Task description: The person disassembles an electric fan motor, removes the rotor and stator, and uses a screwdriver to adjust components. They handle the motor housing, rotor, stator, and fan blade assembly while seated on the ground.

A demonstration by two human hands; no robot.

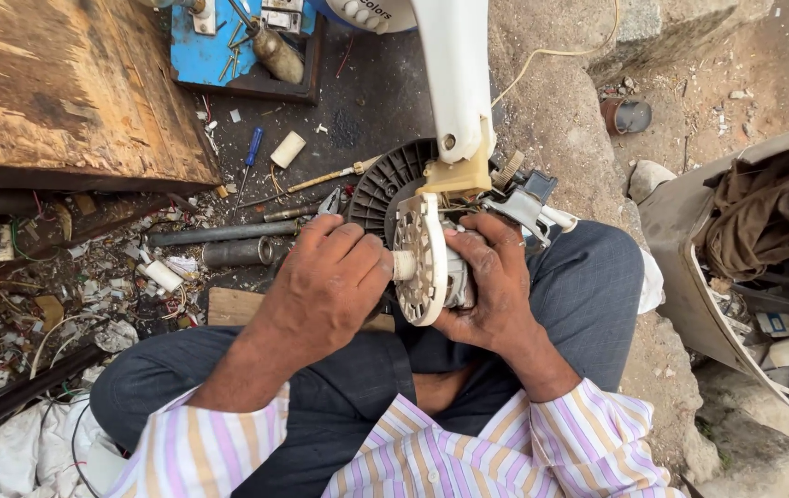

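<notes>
Fan motor held over the lap, both hands engaged.

The left hand (325, 281) closes its grip on the short shaft (403, 266); the right hand (496, 277) wraps the motor (445, 267) behind its cream disc (419, 258). The shaft's long axis lies roughly level, pointing left. A slipping grip could drop the motor onto the littered ground (367, 101), where a blue screwdriver (249, 161) lies beyond.

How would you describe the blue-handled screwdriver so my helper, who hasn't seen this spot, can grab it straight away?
Start at the big worn wooden board at the upper left and go to its lower right corner. On the dark ground just beyond it lies the screwdriver, above the grey metal pipes. Its bright blue handle sets it apart from the yellowish-handled tool and the pale cylinder beside it.
</notes>
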